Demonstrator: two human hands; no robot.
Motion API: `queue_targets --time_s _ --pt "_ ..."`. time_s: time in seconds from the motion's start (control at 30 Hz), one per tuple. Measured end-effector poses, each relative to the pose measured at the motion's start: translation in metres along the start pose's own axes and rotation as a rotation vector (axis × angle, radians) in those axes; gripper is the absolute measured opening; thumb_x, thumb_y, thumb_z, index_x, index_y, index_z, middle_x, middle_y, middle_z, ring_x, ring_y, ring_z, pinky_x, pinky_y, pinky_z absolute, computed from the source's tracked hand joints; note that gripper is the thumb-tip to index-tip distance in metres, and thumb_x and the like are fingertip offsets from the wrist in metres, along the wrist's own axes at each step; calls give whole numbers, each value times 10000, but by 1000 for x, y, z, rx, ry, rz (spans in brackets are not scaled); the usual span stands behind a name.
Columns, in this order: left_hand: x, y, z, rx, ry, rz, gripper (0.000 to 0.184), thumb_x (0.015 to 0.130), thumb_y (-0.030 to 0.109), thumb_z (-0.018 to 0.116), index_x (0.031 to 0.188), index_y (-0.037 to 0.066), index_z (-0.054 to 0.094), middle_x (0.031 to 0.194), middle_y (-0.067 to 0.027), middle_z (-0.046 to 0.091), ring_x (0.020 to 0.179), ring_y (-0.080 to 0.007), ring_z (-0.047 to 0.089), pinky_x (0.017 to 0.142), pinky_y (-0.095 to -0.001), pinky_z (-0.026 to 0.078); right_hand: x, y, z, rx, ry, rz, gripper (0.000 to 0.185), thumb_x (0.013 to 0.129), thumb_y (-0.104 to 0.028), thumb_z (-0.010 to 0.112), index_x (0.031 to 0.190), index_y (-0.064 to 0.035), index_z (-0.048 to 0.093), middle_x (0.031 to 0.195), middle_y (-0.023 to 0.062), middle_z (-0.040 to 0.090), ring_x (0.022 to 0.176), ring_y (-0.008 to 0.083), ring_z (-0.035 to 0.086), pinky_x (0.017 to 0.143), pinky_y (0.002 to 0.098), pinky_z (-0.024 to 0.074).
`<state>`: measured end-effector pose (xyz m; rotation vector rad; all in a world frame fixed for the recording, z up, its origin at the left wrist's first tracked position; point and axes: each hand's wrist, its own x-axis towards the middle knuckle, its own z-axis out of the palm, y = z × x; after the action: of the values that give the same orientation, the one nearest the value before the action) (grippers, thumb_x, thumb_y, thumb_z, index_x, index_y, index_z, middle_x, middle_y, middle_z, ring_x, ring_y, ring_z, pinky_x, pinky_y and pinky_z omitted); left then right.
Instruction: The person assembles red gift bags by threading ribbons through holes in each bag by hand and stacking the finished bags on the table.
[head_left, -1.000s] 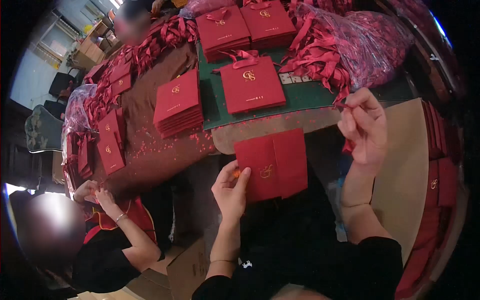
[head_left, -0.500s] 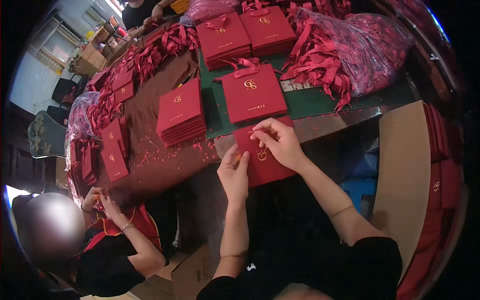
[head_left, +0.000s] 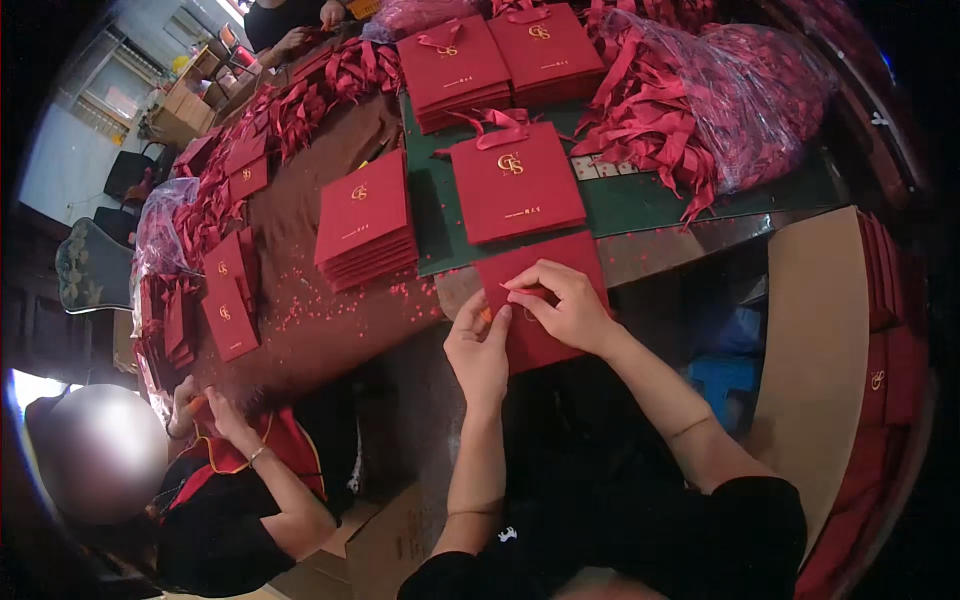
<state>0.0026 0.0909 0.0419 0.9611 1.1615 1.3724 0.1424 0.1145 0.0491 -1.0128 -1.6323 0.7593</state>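
Note:
A red paper bag (head_left: 548,252) lies at the near table edge, partly under my hands. My left hand (head_left: 478,350) is closed at the bag's left edge, thumb on top, with something orange (head_left: 487,315) between its fingers. Pinched in my right hand (head_left: 572,312) above the bag is a red ribbon (head_left: 532,292). The fingertips of both hands nearly meet there, and the right hand covers most of the bag's gold logo. Just beyond lies a stack of finished-looking red bags (head_left: 518,190) with ribbon handles.
More bag stacks (head_left: 365,215) stand left and behind. Loose red ribbons (head_left: 640,130) spill from a clear plastic bag (head_left: 750,105) at right. A cardboard box (head_left: 815,350) with red bags is at my right. A co-worker's hands (head_left: 215,410) work at lower left; another person (head_left: 285,25) sits at the back.
My right hand has lowered slightly toward the left hand, and the red ribbon now shows in its fingers. The view has shifted a little.

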Motion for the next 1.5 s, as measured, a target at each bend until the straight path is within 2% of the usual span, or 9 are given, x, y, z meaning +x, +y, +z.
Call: queue_targets --time_s 0.5,0.77,0.8,0.93,1.0,1.1,1.13,1.3,1.5 --pt "-3 -8 0 69 24 66 399 853 -71 623 1239 -99 527 1111 -129 636 972 -129 605 856 -240 487 -3 6 13 -260 56 -268 190 740 -17 688 805 -13 509 783 131 553 763 323 572 669 407 471" --pt "-6 -9 1 282 19 189 401 869 -48 614 1264 -49 544 1112 -78 639 958 -101 588 861 -232 471 6 -6 12 -40 13 130 184 800 -52 672 774 6 499 769 138 551 739 317 570 634 388 444" --pt "-7 -9 1 352 4 177 393 870 -46 614 1258 -49 549 1107 -77 641 959 -104 590 859 -236 473 8 -6 11 -62 4 145 153 791 7 667 775 20 516 777 129 556 716 243 580 625 329 454" --pt "-4 -8 -1 373 -15 188 360 877 -41 605 1236 -41 574 1073 -71 650 943 -91 582 848 -236 471 11 1 10 -43 -21 170 143 784 1 675 787 12 532 797 116 556 726 238 575 630 330 456" --pt "-2 1 -5 254 -61 91 334 895 -26 583 1228 -36 584 1071 -73 649 932 -78 576 834 -223 463 12 -2 4 -180 32 -122 151 784 -56 687 797 -2 546 792 104 551 763 283 557 666 368 443" --pt "10 11 -23 291 -127 103 285 917 -2 546 1193 -27 613 1038 -70 646 831 -69 572 757 -203 459 12 -3 -4 -164 46 -148 139 780 -70 697 828 -13 579 809 91 555 790 268 559 697 353 445" --pt "11 22 -25 427 -200 179 269 912 -8 543 1167 -19 628 1008 -71 625 804 -86 561 747 -212 452 10 -9 -4 -23 21 50 146 777 -92 708 829 -18 593 798 91 554 803 264 564 708 346 450" --pt "15 17 -10 847 -147 636 280 769 -41 650 1046 4 655 931 -125 509 876 -267 504 768 -329 415 11 2 -7 -13 2 93 145 786 -92 709 826 -5 600 783 81 567 761 202 570 681 313 454" --pt "32 1 -2 859 -156 876 256 683 -26 674 930 40 670 859 -106 519 768 -296 484 665 -393 405 9 -1 -15 124 -1 333 139 807 -90 704 819 3 602 756 49 598 697 114 560 648 279 454"
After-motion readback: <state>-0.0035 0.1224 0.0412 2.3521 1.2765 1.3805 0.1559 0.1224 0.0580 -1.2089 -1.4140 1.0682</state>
